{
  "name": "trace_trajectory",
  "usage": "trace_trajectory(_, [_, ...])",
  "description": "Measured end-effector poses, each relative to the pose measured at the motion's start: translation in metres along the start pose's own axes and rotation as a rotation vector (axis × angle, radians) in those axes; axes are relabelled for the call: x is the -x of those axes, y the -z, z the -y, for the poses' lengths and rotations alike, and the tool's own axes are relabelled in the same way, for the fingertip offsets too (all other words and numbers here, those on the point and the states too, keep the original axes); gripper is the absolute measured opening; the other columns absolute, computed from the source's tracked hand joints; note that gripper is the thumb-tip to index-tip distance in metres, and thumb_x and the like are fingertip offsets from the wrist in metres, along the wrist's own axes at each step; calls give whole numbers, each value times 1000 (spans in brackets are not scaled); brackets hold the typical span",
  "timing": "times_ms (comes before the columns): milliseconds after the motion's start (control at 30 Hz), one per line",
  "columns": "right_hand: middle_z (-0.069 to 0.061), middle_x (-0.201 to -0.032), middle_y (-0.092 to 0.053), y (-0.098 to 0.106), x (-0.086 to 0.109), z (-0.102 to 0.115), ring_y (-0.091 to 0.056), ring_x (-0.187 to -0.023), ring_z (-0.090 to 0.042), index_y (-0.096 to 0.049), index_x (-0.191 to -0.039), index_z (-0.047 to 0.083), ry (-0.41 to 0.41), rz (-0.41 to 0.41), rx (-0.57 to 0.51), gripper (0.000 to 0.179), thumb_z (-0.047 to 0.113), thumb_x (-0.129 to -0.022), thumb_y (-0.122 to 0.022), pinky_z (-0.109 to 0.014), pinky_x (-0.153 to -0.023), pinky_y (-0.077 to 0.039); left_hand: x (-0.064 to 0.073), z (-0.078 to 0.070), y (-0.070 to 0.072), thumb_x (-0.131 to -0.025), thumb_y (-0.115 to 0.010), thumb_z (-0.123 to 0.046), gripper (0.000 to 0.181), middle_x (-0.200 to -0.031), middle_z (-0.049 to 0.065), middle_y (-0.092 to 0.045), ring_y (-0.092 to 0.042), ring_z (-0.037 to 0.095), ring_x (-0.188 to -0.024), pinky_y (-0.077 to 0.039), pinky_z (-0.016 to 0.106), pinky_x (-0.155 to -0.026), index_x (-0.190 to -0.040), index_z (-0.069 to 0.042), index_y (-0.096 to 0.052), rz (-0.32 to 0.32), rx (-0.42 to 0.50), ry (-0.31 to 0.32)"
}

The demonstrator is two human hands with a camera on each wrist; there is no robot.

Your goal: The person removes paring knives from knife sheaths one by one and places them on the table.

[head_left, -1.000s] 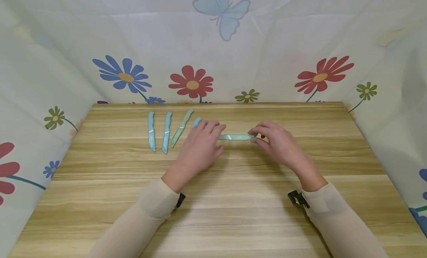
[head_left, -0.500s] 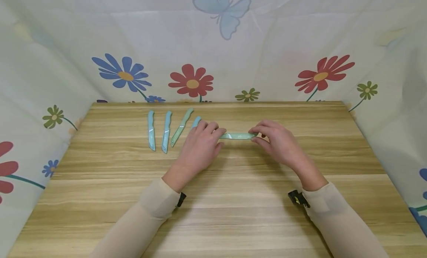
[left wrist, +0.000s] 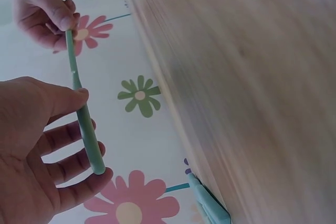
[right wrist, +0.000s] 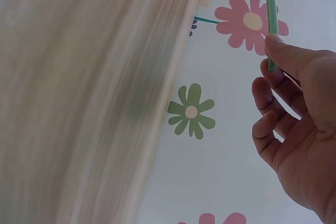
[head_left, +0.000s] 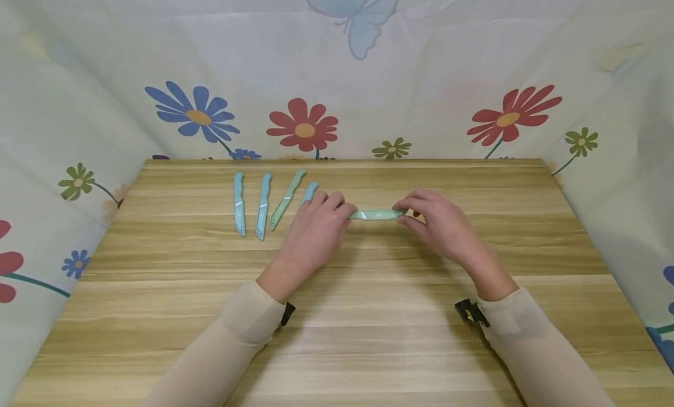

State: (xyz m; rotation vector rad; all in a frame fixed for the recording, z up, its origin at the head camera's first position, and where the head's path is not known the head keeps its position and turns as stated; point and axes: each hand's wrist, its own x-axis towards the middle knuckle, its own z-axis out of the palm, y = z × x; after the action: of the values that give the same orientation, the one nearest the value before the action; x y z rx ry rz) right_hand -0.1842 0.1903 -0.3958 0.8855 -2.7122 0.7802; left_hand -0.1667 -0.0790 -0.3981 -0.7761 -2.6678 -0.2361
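Note:
A light green knife in a matching sheath is held level above the table, crosswise between both hands. My left hand grips its handle; in the left wrist view the thumb presses the handle against the fingers. My right hand pinches the sheathed tip between thumb and fingers, its other fingers loosely bent in the right wrist view. Left of the hands lie a blue knife, a second blue knife and a green knife. Another blue knife is mostly hidden behind my left hand.
The wooden table ends at a back edge against a white flowered curtain, which also hangs along both sides. Black wrist straps show below the sleeves.
My left thumb has drawn in toward the knife's handle, and the left fingers sit slightly farther right. The right hand keeps its pinch on the tip, and the knives on the table lie unmoved.

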Motion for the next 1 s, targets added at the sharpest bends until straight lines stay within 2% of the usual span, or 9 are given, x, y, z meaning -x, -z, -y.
trace_trajectory(333, [-3,-110,-69,0,0,3,-67,-94,-26,-78,-116,9,-38,51,8,22,12,-95,-82,-43,-83,-58,0,1,0,-98,-79,-17,20,-104,3,-64,-56,26,-100,-55,36,-77,-119,-15,-79,13,9,11])
trace_trajectory(500, [-7,-116,-69,1,0,4,-67,-104,-30,-73,-129,7,-19,58,44,38,14,-93,-84,-48,-90,-57,0,1,-1,-98,-79,-16,21,-104,3,-65,-56,27,-100,-55,36,-76,-119,-14,-80,8,2,16])
trace_trajectory(733, [-16,-143,-62,1,-5,18,-58,-130,-39,-56,-152,6,51,78,218,71,27,-92,-87,-56,-108,-47,0,1,-1,-99,-78,-16,19,-104,4,-65,-56,26,-98,-55,36,-74,-118,-14,-80,3,-13,16])
trace_trajectory(867, [-19,-150,-56,-1,-11,30,-54,-136,-41,-52,-154,6,105,95,317,76,29,-92,-87,-58,-112,-44,1,1,-1,-99,-78,-16,19,-104,3,-65,-56,26,-98,-54,37,-74,-118,-15,-80,10,-33,14])
trace_trajectory(1000, [-18,-154,-53,-7,-15,40,-54,-137,-40,-51,-155,8,120,123,376,74,30,-93,-85,-55,-111,-46,1,1,-2,-99,-77,-15,18,-104,3,-65,-55,26,-97,-54,37,-73,-117,-16,-80,9,-44,11])
